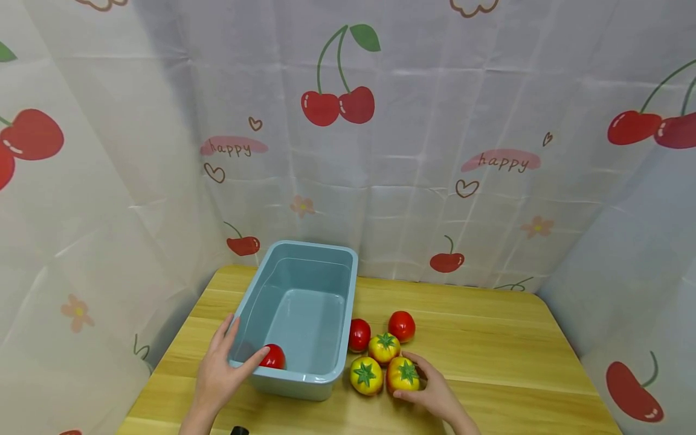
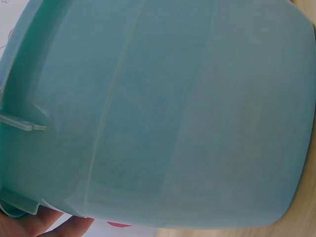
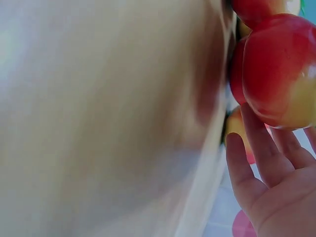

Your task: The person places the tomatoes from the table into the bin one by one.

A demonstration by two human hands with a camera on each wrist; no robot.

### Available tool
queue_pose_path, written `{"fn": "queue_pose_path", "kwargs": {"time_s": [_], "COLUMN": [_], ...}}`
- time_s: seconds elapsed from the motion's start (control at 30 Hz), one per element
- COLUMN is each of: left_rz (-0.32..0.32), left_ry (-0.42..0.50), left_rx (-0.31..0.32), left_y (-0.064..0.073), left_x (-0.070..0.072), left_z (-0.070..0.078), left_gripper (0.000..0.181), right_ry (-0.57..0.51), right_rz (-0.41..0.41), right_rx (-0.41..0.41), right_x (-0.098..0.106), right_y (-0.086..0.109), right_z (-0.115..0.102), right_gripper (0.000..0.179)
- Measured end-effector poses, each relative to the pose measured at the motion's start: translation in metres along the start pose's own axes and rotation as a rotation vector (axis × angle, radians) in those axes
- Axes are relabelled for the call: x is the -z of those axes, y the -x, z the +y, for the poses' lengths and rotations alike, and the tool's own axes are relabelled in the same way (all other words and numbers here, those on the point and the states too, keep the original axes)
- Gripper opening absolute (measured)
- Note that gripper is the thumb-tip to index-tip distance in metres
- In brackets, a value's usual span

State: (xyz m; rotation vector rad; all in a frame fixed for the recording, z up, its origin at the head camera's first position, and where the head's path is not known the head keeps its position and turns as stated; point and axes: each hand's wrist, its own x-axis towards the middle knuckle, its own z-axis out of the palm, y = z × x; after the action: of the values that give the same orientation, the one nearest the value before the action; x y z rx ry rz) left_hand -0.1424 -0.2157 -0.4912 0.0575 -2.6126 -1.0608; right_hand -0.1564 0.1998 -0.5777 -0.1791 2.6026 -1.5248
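Note:
My left hand (image 1: 220, 368) rests on the near left corner of a blue-grey plastic bin (image 1: 352, 284), thumb over the near rim and fingers fairly straight along the left rim. Inside the bin, by that thumb, lies a red tomato (image 1: 274, 356). My right hand (image 1: 435, 393) holds a yellow-and-red tomato (image 1: 403, 376) with a green leafy top, thumb in front and fingers behind. Beside it are two more yellow tomatoes, one nearer the bin (image 1: 367, 376) and one behind (image 1: 384, 348). The right wrist view shows fingers (image 3: 259, 143) against the held tomato's glossy red side (image 3: 279, 71).
Two red tomatoes, one against the bin (image 1: 359, 335) and one farther right (image 1: 402, 326), lie on the wooden table (image 1: 489, 344). A cherry-printed curtain (image 1: 402, 181) encloses the back and sides. A small black object (image 1: 239, 431) shows at the bottom edge.

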Motion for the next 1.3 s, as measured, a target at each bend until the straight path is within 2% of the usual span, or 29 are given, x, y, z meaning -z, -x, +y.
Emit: {"fn": "queue_pose_path", "kwargs": {"time_s": [0.2,0.63,1.07,1.2,1.3], "left_rz": [-0.009,0.004,0.003,-0.001,-0.005], "left_ry": [-0.003,0.0,-0.006,-0.005,-0.003], "left_rx": [0.011,-0.002,0.002,0.002,0.005], "left_y": [0.0,0.0,0.0,0.0,0.0], "left_x": [0.0,-0.001,-0.001,-0.001,-0.001], "left_z": [0.0,-0.001,-0.001,-0.001,-0.002], "left_gripper": [0.087,0.086,0.087,0.088,0.088], "right_ry": [-0.016,0.009,0.007,0.019,0.025], "right_rz": [0.016,0.04,0.023,0.02,0.02], "right_rx": [0.039,0.066,0.137,0.136,0.156], "right_x": [0.005,0.019,0.029,0.032,0.035], "right_y": [-0.004,-0.012,-0.02,-0.021,-0.017], "right_z": [-0.005,-0.026,-0.047,-0.06,-0.079], "right_gripper": [0.079,0.081,0.079,0.075,0.074]}}
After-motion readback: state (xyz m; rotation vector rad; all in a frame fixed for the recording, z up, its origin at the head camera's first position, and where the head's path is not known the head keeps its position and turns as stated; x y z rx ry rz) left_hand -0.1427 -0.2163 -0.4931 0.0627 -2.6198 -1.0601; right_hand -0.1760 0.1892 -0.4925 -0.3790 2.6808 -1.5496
